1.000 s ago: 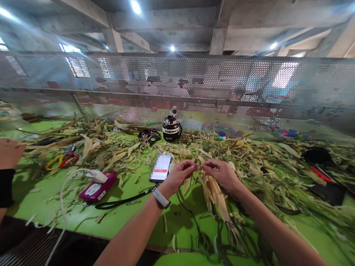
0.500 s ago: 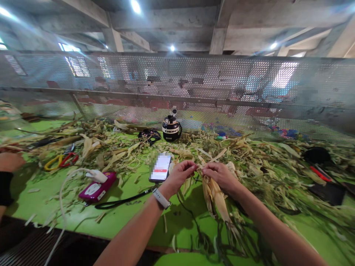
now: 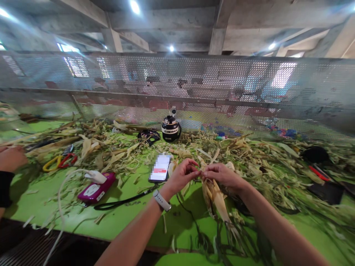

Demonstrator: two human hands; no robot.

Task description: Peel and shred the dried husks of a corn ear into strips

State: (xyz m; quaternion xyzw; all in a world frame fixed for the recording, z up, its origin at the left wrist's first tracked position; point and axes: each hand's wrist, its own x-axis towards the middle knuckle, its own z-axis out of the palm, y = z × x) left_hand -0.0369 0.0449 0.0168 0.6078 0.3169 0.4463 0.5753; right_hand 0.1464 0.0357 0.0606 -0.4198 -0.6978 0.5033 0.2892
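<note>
Two bare hands meet over a green table [image 3: 133, 218] in the head view, with a bundle [image 3: 220, 203] of dry husk right at their fingertips. The bundle's upper end lies under the right hand's fingers; its body slants down toward the near edge, between the two forearms, and ends in loose, frayed strands.

The left hand [image 3: 183, 176] is half curled, its fingers bent and a small gap showing between forefinger and thumb. Its thumb tip reaches the right fingertips at the top of the bundle; whether it grips a strand cannot be told. The right hand [image 3: 224, 176] is closed in a pinch, thumb against forefinger, on the bundle's top end.

A pale watch [image 3: 161, 200] circles the left wrist. Just beyond that hand lies a phone [image 3: 160, 168], lit screen up. Left of it are a purple socket [image 3: 95, 189] with a white plug [image 3: 96, 176] and, farther off, scissors [image 3: 66, 161] with one yellow and one red handle. A black flask [image 3: 170, 132] stands upright near the mesh screen [image 3: 172, 77], among scattered scraps [image 3: 266, 166]. Another person's hand [image 3: 12, 159] shows at the far left.
</note>
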